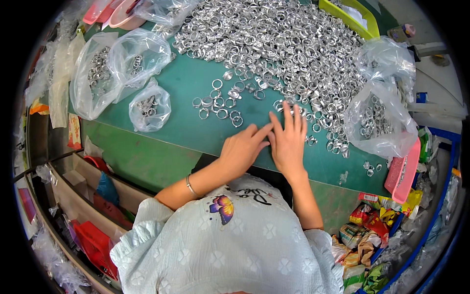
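A large heap of silver-coloured rings covers the far side of the green table. My right hand lies at the near edge of that heap, its fingers stretched out over a few rings. Close beside it, my left hand points to the right, with its fingertips next to the right index finger and its fingers extended. I see nothing held in either hand. A small loose group of rings sits apart from the heap, just beyond my left hand.
Clear plastic bags with rings stand at the left, with a smaller bag nearer. Another bag of rings is at the right, beside a pink tray. A yellow-green tray borders the heap. Snack packets fill a blue-framed rack.
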`<move>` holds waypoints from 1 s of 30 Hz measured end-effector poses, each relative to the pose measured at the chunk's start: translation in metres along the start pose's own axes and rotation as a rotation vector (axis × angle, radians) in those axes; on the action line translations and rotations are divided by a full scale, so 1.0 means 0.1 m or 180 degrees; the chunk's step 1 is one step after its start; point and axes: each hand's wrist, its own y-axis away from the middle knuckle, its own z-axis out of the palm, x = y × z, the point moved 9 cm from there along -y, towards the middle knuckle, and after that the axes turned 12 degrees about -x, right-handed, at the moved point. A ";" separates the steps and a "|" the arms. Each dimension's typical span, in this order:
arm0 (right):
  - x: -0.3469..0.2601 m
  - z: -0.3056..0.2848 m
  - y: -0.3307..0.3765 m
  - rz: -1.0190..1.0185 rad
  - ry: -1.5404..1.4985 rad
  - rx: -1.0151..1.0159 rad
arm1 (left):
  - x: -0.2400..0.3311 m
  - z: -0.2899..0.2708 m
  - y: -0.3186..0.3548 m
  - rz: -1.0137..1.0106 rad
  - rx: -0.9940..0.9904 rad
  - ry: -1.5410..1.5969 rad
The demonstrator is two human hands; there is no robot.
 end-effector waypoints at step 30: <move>0.02 -0.26 0.08 -0.0072 -0.0528 0.0871 | -0.37 -0.32 0.13 -0.0424 0.0798 0.0348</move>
